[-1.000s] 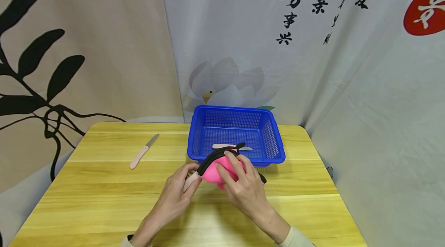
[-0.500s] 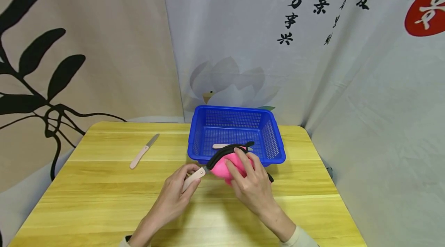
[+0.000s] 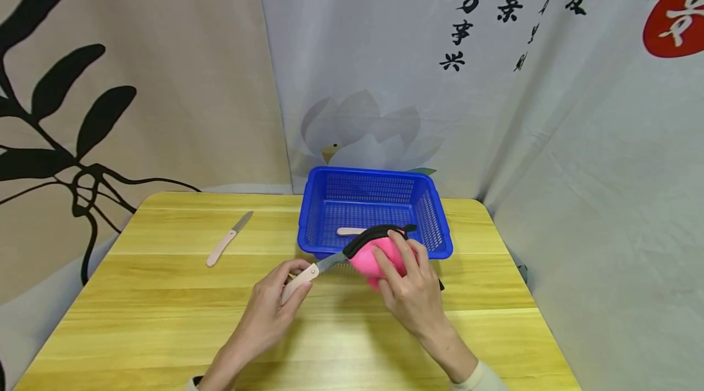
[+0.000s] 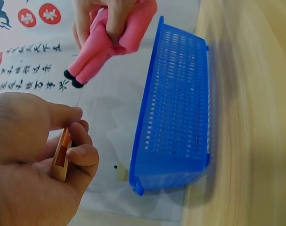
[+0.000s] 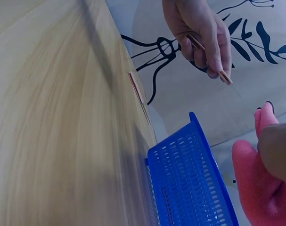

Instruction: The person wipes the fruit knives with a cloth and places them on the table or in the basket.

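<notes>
My left hand (image 3: 268, 300) grips the pale pink handle of a folding knife (image 3: 300, 281), unfolded, with its blade pointing away to the right. In the left wrist view the slotted handle (image 4: 61, 157) lies between thumb and curled fingers. My right hand (image 3: 414, 293) pinches a soft pink cloth (image 3: 365, 259) with thick black edging, folded over. The blade's tip end runs up to the cloth's black edge in the head view; whether it still lies inside the fold is hidden. In the right wrist view, the pink cloth (image 5: 251, 181) bulges beside the fingers.
A blue plastic basket (image 3: 376, 172) stands at the back of the wooden table (image 3: 165, 317), with a pink-handled knife (image 3: 350, 231) in it, partly hidden by the cloth. Another unfolded knife (image 3: 228, 240) lies on the table to the left. Printed curtains hang behind.
My right hand and the cloth have slid rightward along the knife, baring much of its blade. The left hand keeps its grip and has shifted slightly left.
</notes>
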{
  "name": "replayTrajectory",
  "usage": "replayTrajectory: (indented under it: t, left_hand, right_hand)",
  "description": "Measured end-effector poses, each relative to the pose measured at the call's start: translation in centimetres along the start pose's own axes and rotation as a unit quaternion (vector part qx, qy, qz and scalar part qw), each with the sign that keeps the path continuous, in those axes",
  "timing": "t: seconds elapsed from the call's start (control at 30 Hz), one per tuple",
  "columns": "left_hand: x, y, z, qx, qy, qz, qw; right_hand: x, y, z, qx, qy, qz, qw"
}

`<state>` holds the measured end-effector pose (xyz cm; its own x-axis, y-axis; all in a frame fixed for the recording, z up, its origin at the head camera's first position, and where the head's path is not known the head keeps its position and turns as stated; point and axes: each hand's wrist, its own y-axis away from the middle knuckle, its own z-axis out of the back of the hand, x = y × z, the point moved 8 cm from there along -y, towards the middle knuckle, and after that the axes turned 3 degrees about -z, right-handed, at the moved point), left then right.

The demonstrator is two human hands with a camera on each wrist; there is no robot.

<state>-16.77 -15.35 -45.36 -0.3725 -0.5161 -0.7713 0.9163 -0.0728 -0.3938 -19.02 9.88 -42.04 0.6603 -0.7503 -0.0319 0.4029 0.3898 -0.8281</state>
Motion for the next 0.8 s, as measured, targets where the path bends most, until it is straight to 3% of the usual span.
replayTrajectory:
  t: [0.23,0.4,0.57,0.8]
  left_hand:
    - [0.4,-0.1,0.9,-0.023,0.015,0.022,0.9994]
    - [0.8,-0.2,0.7,-0.008,0.078,0.051,0.9957]
    - [1.2,-0.3,-0.3,0.033,0.155,0.086,0.9836]
    - [1.1,-0.4,-1.5,0.072,0.194,0.121,0.9709]
  right_hand:
    - [-1.4,0.2,0.8,-0.017,-0.038,-0.044,0.9982]
    - [-1.5,0.0,1.3,-0.040,-0.064,-0.048,0.9960]
    - [-0.5,-0.8,1.8,-0.076,-0.083,-0.016,0.9936]
    - [1.8,-1.7,2.0,-0.106,-0.093,0.049,0.9888]
